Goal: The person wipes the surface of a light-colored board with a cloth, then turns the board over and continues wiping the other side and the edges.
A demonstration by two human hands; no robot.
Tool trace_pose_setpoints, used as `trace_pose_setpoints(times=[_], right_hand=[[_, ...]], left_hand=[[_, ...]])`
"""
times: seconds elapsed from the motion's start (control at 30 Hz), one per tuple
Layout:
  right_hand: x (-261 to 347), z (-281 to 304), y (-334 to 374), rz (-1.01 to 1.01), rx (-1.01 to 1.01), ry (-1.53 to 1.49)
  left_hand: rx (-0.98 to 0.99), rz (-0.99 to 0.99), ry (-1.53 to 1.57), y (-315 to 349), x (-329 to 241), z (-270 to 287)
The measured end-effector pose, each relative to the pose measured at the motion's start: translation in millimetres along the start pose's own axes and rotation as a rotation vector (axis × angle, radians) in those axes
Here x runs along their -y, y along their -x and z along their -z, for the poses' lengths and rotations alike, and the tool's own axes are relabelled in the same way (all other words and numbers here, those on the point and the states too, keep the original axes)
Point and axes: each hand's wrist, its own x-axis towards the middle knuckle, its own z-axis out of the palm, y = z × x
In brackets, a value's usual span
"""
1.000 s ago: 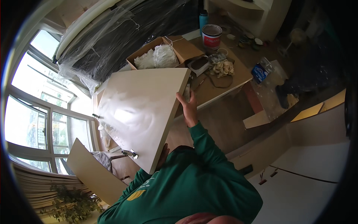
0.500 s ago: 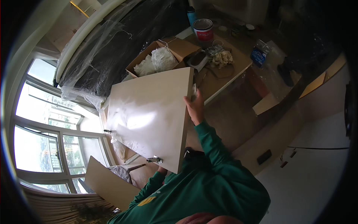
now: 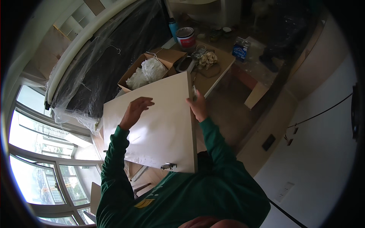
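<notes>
A cream-coloured cabinet door (image 3: 159,125) with a metal hinge (image 3: 168,166) near its lower corner lies tilted in front of me. My right hand (image 3: 198,106) grips its right edge, thumb toward the face. A small pale piece (image 3: 194,92) shows just above that thumb; I cannot make out what it is. My left hand (image 3: 136,111) is raised over the door's face, its fingers stretched out and holding nothing. Whether its fingertips touch the surface is hard to tell.
Beyond the door stand a cardboard box (image 3: 125,78) with crumpled white plastic, a paint can (image 3: 186,39) and a blue bottle (image 3: 173,28) by a work board (image 3: 216,72). Plastic sheeting (image 3: 89,72) covers a dark surface at left. Windows (image 3: 34,178) line the left side.
My left hand has come up from under the door's lower edge to over its face. The right hand keeps its grip on the edge. The view has shifted a little.
</notes>
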Motion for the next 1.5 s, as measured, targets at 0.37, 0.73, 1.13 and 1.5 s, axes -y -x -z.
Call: trace_pose_setpoints(times=[0.37, 0.73, 1.13, 1.5], right_hand=[[-13, 16, -1, 0.182, 0.022, 0.092], [30, 25, 71, 0.446, 0.033, 0.513], [15, -1, 18, 0.544, 0.085, 0.458], [8, 8, -23, 0.569, 0.147, 0.418]], left_hand=[[-0.086, 0.222, -0.897, -263, 99, -65], [-0.281, 0.249, -0.765, -235, 66, -109], [-0.305, 0.216, -0.822, -220, 84, -94], [-0.287, 0.261, -0.79, -218, 92, -96]])
